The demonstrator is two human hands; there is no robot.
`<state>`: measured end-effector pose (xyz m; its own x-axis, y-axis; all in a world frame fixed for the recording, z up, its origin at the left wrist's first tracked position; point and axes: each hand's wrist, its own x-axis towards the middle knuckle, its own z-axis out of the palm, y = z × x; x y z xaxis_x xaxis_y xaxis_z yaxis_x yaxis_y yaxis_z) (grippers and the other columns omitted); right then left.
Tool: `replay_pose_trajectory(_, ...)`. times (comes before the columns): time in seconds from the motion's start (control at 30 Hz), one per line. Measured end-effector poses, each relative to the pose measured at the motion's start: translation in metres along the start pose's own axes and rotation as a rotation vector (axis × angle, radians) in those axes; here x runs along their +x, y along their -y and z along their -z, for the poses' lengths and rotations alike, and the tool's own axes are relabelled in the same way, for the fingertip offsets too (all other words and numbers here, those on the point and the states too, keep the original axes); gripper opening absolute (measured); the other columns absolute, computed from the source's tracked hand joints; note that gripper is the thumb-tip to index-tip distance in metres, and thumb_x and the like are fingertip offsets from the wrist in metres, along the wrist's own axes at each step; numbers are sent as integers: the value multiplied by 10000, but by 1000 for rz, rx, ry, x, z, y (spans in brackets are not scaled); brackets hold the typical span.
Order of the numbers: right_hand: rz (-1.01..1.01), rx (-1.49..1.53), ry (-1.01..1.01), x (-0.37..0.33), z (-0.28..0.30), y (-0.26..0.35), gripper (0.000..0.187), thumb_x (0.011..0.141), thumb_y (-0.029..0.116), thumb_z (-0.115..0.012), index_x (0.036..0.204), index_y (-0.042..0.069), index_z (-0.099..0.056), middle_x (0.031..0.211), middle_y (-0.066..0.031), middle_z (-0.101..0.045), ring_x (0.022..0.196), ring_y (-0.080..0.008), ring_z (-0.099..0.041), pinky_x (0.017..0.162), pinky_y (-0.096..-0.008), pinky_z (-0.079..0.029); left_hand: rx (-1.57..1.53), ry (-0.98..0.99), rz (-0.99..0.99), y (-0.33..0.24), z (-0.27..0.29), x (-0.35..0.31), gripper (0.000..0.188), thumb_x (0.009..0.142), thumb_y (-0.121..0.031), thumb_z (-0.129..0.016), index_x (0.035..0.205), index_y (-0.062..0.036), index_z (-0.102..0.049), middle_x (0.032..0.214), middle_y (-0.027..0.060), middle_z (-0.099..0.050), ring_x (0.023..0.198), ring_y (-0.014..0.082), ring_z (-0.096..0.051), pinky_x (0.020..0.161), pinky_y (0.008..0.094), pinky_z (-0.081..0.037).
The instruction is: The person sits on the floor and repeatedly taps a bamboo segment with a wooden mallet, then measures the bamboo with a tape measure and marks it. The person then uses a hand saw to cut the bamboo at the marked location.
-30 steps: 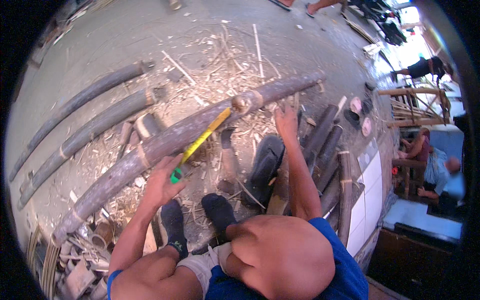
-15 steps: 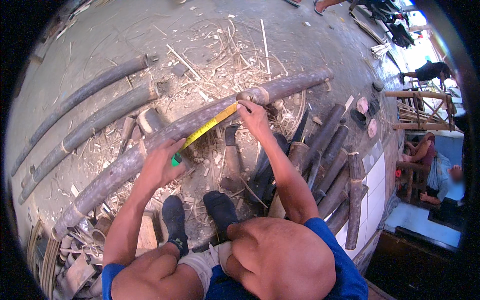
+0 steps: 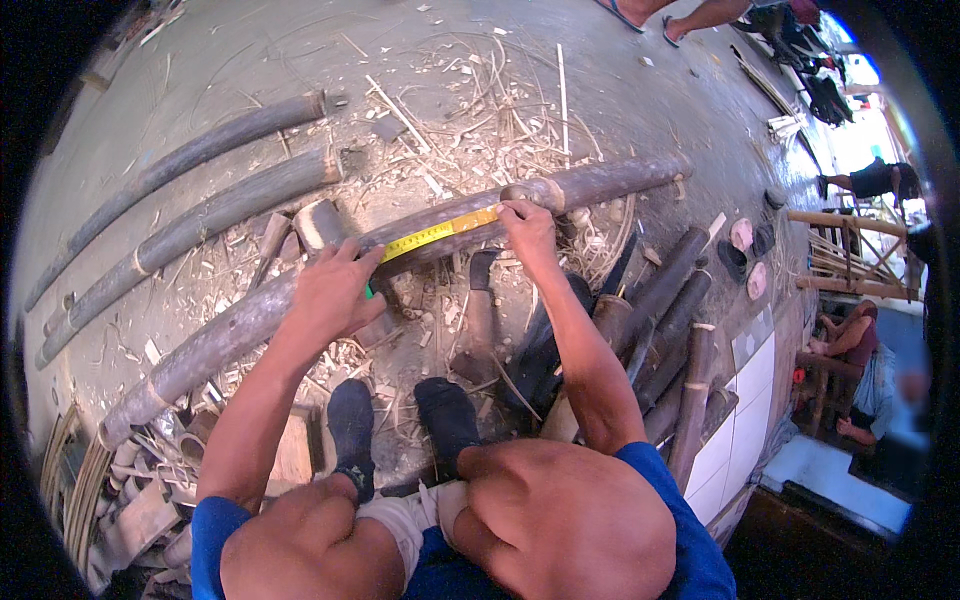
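A long, dark bamboo pole (image 3: 225, 330) lies slantwise in front of me, its right end farther off. Along its near side stretches the yellow blade of a tape measure (image 3: 430, 237). My left hand (image 3: 335, 288) is closed around the tape's case, of which only a bit of green shows by the fingers, and it rests against the pole. My right hand (image 3: 530, 230) pinches the blade's far end, right by a round cut opening (image 3: 515, 193) in the pole.
Two more bamboo poles (image 3: 190, 215) lie at the far left. Shavings (image 3: 480, 130) litter the floor. Cut bamboo lengths (image 3: 665, 270) pile up at my right, near white tiles (image 3: 735, 410). A short-handled tool (image 3: 481, 315) lies before my feet. Other people are at the right and top.
My left hand has moved away from me onto the pole, bringing the tape blade up closer along the bamboo. My right hand still pinches its end. The whole view has shifted slightly.
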<state>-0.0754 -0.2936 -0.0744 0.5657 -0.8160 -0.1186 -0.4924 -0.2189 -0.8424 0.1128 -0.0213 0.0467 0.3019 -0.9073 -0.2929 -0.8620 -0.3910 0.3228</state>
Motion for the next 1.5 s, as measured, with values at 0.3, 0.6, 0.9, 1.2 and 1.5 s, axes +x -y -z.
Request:
replay_pose_trajectory(0.3,-7,52,-21,-3,-1,4,367,970,291,-705,1190,-2,-726,913,-104,-682,747,-173,-626,641,-320,-521,203,88,15,-12,-12,11,746,782,-344,-759,1407,20,-575,1297,218,-593,1146,405,-639,880,468,-600)
replay_pose_trajectory(0.6,96,-649,-11,-125,-26,-12,603,952,390,-694,1400,9,-559,1113,-266,-695,1046,-463,-669,956,-510,-520,245,52,17,-16,-16,12,675,770,-319,-763,1326,36,-618,1256,203,-617,1101,384,-661,854,446,-608)
replay_pose_trajectory(0.9,-122,-38,16,-145,-26,-42,410,969,238,-571,1283,-25,-597,1002,-254,-702,910,-375,-707,842,-471,-563,181,97,37,-11,-16,14,753,786,-346,-806,1420,-18,-565,1277,219,-596,1131,429,-637,883,519,-596)
replay_pose_trajectory(1.2,100,-189,200,-141,-25,63,227,1024,186,-545,1046,-36,-587,742,-267,-657,684,-452,-674,627,-534,-511,185,143,55,-14,-14,16,759,765,-362,-830,1410,-43,-589,1310,216,-589,1169,421,-630,893,515,-594)
replay_pose_trajectory(1.5,247,-347,176,-120,-43,91,230,1034,206,-563,974,-15,-576,774,-311,-647,739,-524,-646,650,-594,-496,238,59,32,-14,-16,12,677,783,-381,-802,1328,-14,-635,1245,176,-617,1105,368,-653,865,437,-600)
